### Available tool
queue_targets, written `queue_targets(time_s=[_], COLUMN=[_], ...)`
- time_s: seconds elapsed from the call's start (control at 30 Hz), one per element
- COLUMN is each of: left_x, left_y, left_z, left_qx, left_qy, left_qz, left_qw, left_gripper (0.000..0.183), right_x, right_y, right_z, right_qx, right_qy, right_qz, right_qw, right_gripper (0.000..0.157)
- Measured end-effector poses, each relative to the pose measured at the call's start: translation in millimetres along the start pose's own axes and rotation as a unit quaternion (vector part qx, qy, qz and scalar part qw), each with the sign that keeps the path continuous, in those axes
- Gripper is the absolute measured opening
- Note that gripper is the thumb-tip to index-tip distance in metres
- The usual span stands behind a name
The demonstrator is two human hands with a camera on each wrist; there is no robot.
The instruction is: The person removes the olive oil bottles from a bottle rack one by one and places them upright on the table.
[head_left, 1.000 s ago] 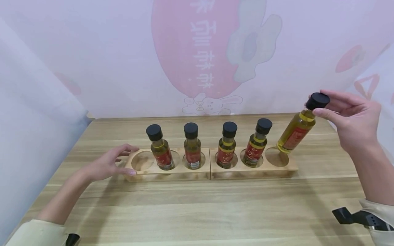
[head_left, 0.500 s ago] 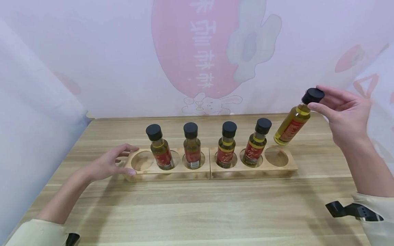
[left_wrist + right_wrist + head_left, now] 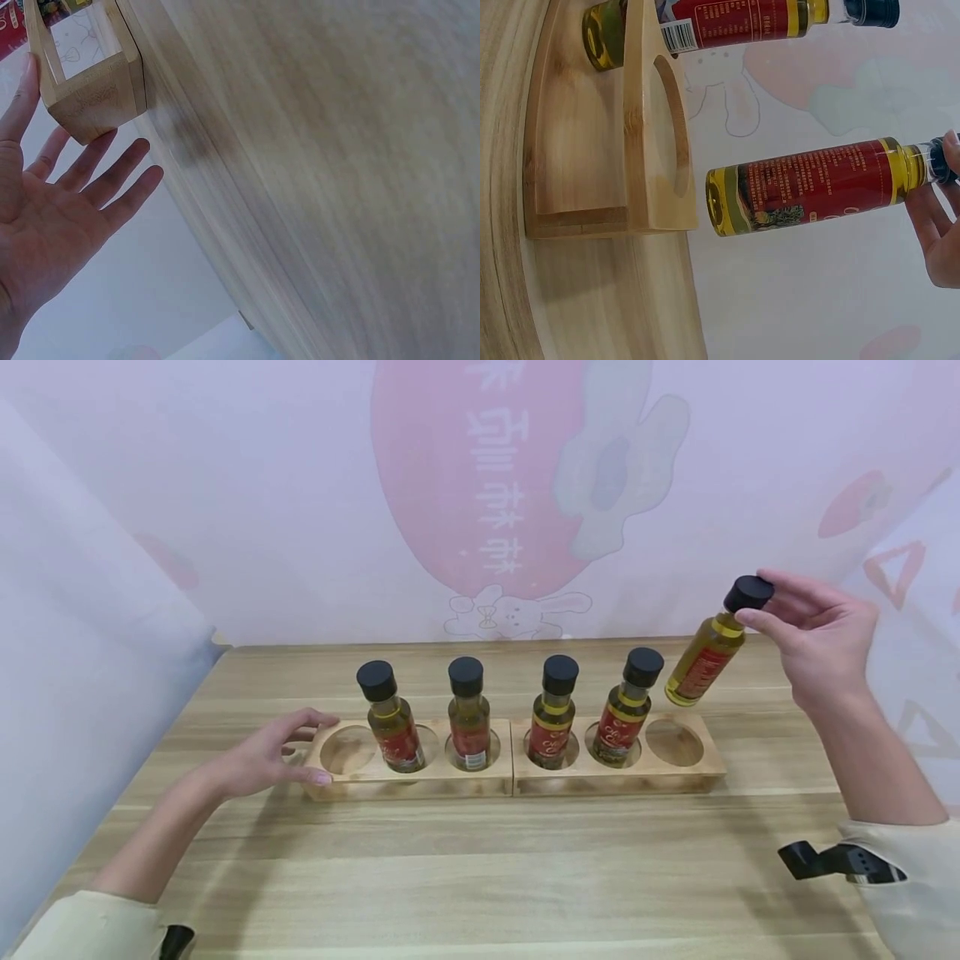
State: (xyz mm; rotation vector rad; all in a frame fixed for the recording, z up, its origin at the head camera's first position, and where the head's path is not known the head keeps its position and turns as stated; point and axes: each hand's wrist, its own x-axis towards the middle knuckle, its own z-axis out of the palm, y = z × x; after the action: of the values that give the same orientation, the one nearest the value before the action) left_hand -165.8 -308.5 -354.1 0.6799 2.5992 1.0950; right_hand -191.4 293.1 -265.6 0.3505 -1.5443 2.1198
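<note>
The held bottle [image 3: 705, 664] is in the air over the right end of the right rack [image 3: 697, 770], near the rightmost hole [image 3: 675, 743] but apart from it. Its long axis slants: the cap [image 3: 748, 594] points up and to the right, and the base points down and to the left. In the right wrist view the base faces the rack's side, with a gap between them.

The right hand [image 3: 821, 639] grips it by the cap and neck, thumb on the near side and fingers behind.

Beside it, the fourth bottle [image 3: 620, 727] stands in the right rack's middle hole, its cap leaning right; the third bottle [image 3: 552, 731] is in the hole next to that, nearly upright. The left rack [image 3: 435, 777] adjoins end to end and bears the second bottle [image 3: 470, 731], nearly upright, and the first bottle [image 3: 396, 735], whose cap leans left.

At the left rack's far left end, the left hand [image 3: 262, 760] grasps nothing; its extended thumb and fingers span and touch the end.

Both racks sit on the table [image 3: 480, 868], before a printed cloth [image 3: 300, 527].
</note>
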Motion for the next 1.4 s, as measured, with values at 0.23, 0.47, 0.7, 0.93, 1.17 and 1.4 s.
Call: queue_targets(time_s=[0.23,0.47,0.7,0.93,1.17,1.4], left_x=[2.1,2.6,1.9,1.9,1.9,1.7], left_y=[-1.5,-1.1,-1.6,-1.1,-1.0,-0.7], left_z=[0.4,1.9,2.3,2.7,3.5,3.6], left_qx=[-0.004,-0.007,-0.010,-0.010,-0.011,-0.011], left_qy=[-0.001,-0.002,-0.002,-0.001,0.000,-0.001], left_qz=[-0.004,-0.005,-0.008,-0.004,0.000,-0.002], left_qw=[1.0000,1.0000,0.9999,0.9999,0.9999,0.9999], left_gripper=[0.068,0.070,0.071,0.071,0.071,0.071], right_x=[3,4,5,6,7,8], right_y=[12,22,28,36,41,45], right_z=[-2.6,-8.3,-7.0,-5.7,-4.6,-3.7], right_qx=[-0.022,-0.023,-0.058,-0.064,-0.070,-0.090], right_qy=[0.010,0.015,0.030,0.033,0.037,0.045], right_qz=[0.015,0.040,0.053,0.062,0.079,0.090], right_qw=[1.000,0.999,0.996,0.995,0.994,0.991], right_gripper=[0.043,0.044,0.043,0.042,0.040,0.040])
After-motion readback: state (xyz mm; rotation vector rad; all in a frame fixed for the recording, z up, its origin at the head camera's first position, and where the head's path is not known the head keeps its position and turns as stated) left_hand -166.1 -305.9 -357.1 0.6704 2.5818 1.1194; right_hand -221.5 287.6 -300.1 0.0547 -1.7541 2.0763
